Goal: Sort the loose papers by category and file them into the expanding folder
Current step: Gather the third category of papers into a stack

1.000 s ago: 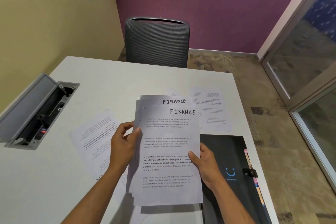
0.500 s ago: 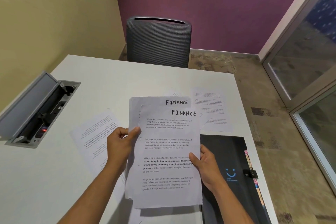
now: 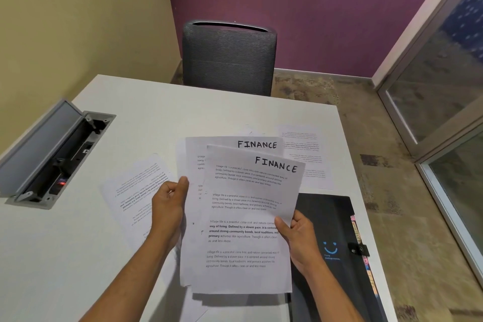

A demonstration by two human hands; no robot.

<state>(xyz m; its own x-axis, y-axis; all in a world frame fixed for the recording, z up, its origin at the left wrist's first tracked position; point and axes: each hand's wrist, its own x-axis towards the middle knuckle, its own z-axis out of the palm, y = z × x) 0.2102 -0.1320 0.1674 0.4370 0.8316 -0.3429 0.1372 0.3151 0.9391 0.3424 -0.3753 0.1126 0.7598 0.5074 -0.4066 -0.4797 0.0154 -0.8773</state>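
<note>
Finance sheets [image 3: 243, 219], two headed FINANCE in marker, are held up above the white table [image 3: 156, 117]. Left hand [image 3: 170, 204] has a narrow grip on the rear sheet's left edge, thumb on its face. Right hand [image 3: 300, 235] pinches the front sheet's right edge, that sheet tilted across the one behind. Under the right grip lies the black expanding folder [image 3: 332, 217], closed, coloured tabs at its right side. Loose papers lie flat left of the left grip [image 3: 136, 191] and beyond the right grip [image 3: 305, 154].
</note>
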